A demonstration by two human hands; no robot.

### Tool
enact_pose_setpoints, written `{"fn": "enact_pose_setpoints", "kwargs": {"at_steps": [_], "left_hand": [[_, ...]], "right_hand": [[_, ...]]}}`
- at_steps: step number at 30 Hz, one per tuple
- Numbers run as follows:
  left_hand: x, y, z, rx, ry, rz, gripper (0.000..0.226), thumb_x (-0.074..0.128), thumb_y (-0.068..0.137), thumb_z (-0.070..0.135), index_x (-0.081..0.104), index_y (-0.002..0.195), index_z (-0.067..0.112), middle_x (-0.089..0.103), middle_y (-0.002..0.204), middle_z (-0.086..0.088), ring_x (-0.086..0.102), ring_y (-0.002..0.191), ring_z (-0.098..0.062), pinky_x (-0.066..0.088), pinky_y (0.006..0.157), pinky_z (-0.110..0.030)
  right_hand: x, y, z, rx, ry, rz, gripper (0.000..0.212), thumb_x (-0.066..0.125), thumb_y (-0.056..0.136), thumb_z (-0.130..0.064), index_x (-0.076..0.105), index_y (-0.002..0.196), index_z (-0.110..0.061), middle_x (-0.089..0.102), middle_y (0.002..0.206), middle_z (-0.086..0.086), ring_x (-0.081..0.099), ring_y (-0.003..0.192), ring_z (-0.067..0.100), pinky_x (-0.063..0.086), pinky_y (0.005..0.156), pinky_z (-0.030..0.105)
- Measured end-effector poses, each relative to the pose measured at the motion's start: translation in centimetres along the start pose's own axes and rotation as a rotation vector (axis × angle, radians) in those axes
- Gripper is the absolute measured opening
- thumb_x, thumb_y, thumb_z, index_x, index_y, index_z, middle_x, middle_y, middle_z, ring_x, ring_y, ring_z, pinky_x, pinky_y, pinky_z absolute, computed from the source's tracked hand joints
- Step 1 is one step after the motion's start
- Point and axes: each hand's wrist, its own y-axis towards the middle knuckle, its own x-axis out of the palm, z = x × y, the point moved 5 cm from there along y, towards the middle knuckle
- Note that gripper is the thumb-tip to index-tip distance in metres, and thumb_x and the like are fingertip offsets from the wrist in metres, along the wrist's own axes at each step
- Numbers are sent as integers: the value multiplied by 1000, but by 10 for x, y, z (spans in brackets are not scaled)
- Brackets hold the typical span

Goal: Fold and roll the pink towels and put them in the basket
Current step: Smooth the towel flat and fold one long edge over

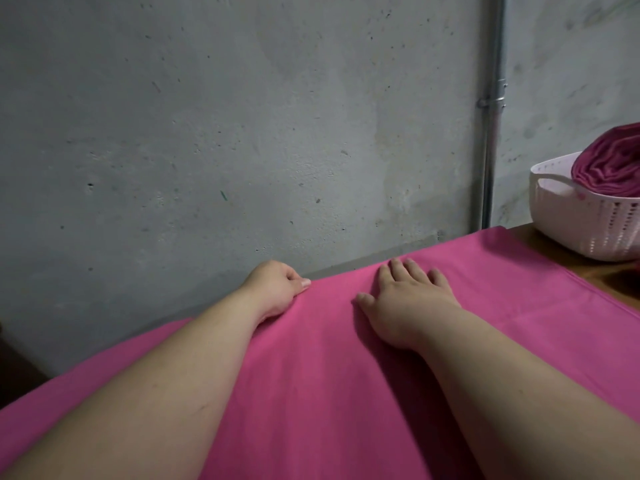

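Across the wooden table [585,271], against the concrete wall [207,133], one pink towel [311,375] lies spread flat, its far edge running along the wall side. It shows a double layer at the right edge, so a first fold seems done.

The left hand [277,289] sits at that far edge, fingers curled under and thumb on top, apparently pinching the hem. The right hand [408,306] lies palm down on the cloth, fingers straight and slightly spread, pressing but grasping nothing.

At far right the white perforated basket [588,233] stands on the table and holds one rolled towel [613,168] of a darker pink.

Handling assessment: the cloth looks thin, light and limp, with no stiffness of its own. It will likely sag and slide on the wood if lifted by one point only. Hold is best taken at hems or corners with both hands, while a flat palm pins each fold. Rolling should need steady tension to keep the roll tight. Breakage is not a concern
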Motion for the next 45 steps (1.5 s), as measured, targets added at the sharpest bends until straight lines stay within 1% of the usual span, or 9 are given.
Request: {"fn": "enact_pose_setpoints", "kwargs": {"at_steps": [5, 8, 12, 15, 18, 23, 27, 40, 45], "left_hand": [[4, 0, -2, 7, 40, 11, 31, 61, 99, 35, 72, 89, 8, 72, 88, -4, 65, 87, -25, 40, 68, -27], [5, -3, 2, 51, 58, 47, 25, 60, 98, 34, 70, 88, 13, 70, 88, 0, 64, 89, -24, 39, 68, -28], [7, -10, 14, 150, 125, 56, 16, 57, 99, 33, 63, 110, 23, 65, 113, 0, 60, 110, -22, 46, 93, -32], [3, -30, 24, 240, 322, 73, 38, 47, 102, 43, 55, 133, 24, 53, 139, -4, 47, 133, -26, 37, 111, -41], [12, -56, 20, 218, 543, -94, 65, 29, 103, 58, 30, 156, 21, 19, 166, -8, 14, 154, -25, 15, 124, -45], [29, -68, 4, 138, 492, -205, 78, 16, 98, 68, -4, 161, 25, -10, 168, -5, -9, 155, -22, 1, 125, -47], [27, -57, -3, 168, 463, -209, 79, 23, 97, 71, -3, 160, 31, -8, 169, 1, -10, 155, -16, -2, 125, -44], [-3, -54, -63, 60, 466, -163, 73, 16, 101, 64, 5, 161, 25, 5, 169, 3, 1, 155, -14, 4, 126, -39], [-12, -53, -60, 128, 233, -41, 63, 33, 106, 48, 24, 159, 16, 19, 167, 0, 6, 154, -11, 6, 125, -33]], "right_hand": [[0, 1, 3, 6, -15, 2, 83, 17, 99, -67, 0, 162, -14, -5, 170, 3, -7, 156, 20, 0, 124, 51], [-1, 1, 3, 6, -6, 10, 83, 19, 99, -67, 4, 162, -15, -1, 170, 3, -5, 156, 21, 2, 124, 52], [-5, 5, 8, 45, 4, 52, 79, 23, 96, -69, 24, 157, -19, 18, 166, 1, 8, 154, 24, 9, 121, 59], [-10, 6, 17, 138, 38, 63, 76, 24, 95, -68, 33, 153, -21, 26, 163, 1, 14, 153, 25, 10, 118, 62], [-12, 5, 19, 187, 45, 39, 78, 25, 94, -67, 31, 155, -19, 23, 165, 4, 11, 154, 27, 7, 117, 66], [-19, -6, -14, 10, -54, 12, 82, 29, 97, -67, 15, 161, -17, 5, 169, 7, -4, 156, 29, -1, 119, 67], [-3, -11, -34, -146, -70, -79, 82, 19, 98, -70, 10, 161, -19, 0, 170, 6, -4, 156, 25, 3, 121, 63], [5, -8, -26, -162, -91, -80, 87, 14, 93, -78, -1, 161, -25, -10, 169, 1, -12, 155, 21, -2, 122, 59], [5, -10, -24, -160, -99, -73, 87, 13, 94, -77, -2, 161, -25, -10, 169, 0, -11, 155, 20, -1, 123, 56]]}}
